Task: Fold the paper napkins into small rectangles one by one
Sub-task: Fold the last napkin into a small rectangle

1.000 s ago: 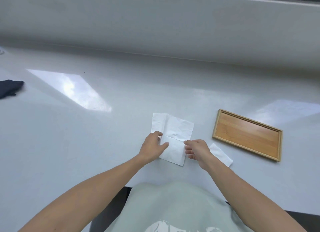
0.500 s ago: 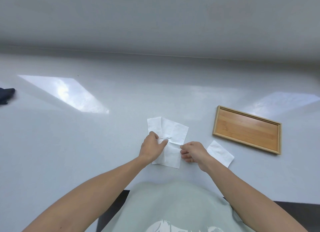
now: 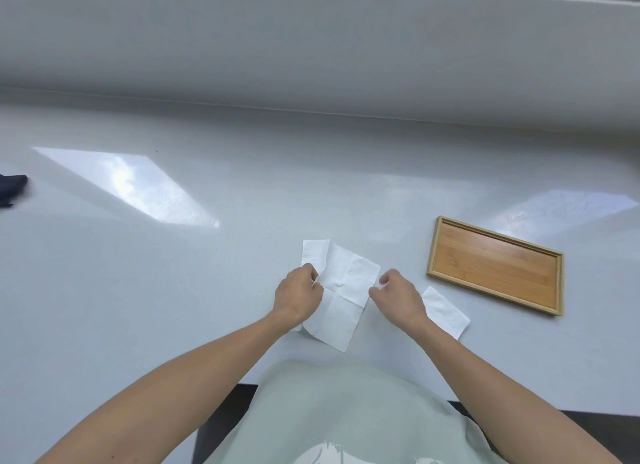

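Note:
A white paper napkin (image 3: 343, 290) lies creased and partly unfolded on the pale table, just in front of me. My left hand (image 3: 298, 295) pinches its left edge with curled fingers. At the napkin's right edge, my right hand (image 3: 398, 295) grips the paper between thumb and fingers. A second white napkin (image 3: 445, 312), folded into a small rectangle, lies flat to the right, partly hidden behind my right wrist.
A shallow wooden tray (image 3: 495, 264) sits empty at the right, beyond the folded napkin. A dark cloth (image 3: 10, 188) pokes in at the far left edge. The table (image 3: 207, 290) ends at a low wall behind and at its front edge by my body.
Both hands have shifted from pressing on the napkin's middle to gripping its left and right edges. The lower half of the napkin now lies more spread out towards me.

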